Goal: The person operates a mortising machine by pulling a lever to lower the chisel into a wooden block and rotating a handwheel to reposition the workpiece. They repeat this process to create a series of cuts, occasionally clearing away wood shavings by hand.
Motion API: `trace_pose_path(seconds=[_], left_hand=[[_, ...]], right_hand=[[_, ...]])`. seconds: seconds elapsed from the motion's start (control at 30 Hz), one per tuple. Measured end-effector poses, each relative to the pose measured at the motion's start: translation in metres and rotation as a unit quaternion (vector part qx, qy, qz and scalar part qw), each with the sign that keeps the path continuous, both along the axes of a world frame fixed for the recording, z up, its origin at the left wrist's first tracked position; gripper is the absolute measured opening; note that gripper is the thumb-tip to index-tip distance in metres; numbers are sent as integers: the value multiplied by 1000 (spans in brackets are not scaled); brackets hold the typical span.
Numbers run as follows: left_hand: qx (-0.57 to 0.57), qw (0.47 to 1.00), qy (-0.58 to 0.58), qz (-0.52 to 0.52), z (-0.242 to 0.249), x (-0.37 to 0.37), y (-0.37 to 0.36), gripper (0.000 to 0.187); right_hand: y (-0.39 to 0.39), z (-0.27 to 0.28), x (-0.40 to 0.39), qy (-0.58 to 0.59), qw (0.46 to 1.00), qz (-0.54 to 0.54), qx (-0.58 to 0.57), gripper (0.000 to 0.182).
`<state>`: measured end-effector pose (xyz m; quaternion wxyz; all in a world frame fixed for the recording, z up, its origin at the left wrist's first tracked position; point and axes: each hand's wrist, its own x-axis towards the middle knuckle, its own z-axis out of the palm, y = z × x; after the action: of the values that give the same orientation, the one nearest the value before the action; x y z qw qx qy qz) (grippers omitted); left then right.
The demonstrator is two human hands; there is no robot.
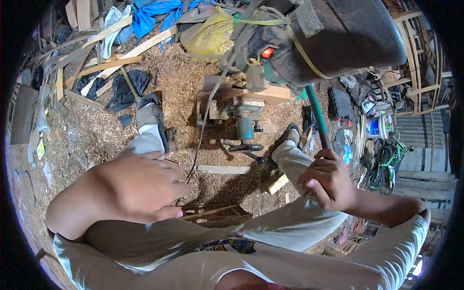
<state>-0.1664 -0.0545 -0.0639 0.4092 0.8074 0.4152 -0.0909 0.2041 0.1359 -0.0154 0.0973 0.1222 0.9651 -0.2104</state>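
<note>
Right hand (327,180) was closed round the end of a green lever (316,116) at the machine (244,128)'s side. Left hand (133,188) hung over the person's lap, fingers loosely spread, gripping nothing visible. Machine stood ahead between the feet, wooden block (258,94) in it, handwheel (245,148) at its near side. Wood shavings (181,82) covered the floor around; pale wood strip (224,169) lay just nearer than the handwheel.
</note>
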Motion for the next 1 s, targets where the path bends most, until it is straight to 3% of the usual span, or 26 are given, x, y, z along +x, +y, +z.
trace_pose_path(seconds=[0.3,0.6,0.67,0.8,0.9,0.97,1.0], left_hand=[[20,1000,-9,16,-12,-10,-16,56],[11,1000,3,28,-10,-12,-20,55],[77,993,-47,72,-15,-12,-25,43],[4,999,3,37,-9,-11,-15,56],[-12,999,18,26,-12,-9,-13,56],[113,991,-21,62,-21,-9,-20,43],[113,992,-18,62,-30,-10,-24,43]], right_hand=[[-5,-50,15,61,996,-11,56,23],[-9,-107,26,44,994,37,96,14],[-9,-129,30,73,992,27,104,14],[-10,-170,33,95,989,18,113,11],[-8,-218,18,135,979,9,151,23],[-3,-250,15,171,972,-1,163,37],[2,-264,17,225,957,21,183,37]])
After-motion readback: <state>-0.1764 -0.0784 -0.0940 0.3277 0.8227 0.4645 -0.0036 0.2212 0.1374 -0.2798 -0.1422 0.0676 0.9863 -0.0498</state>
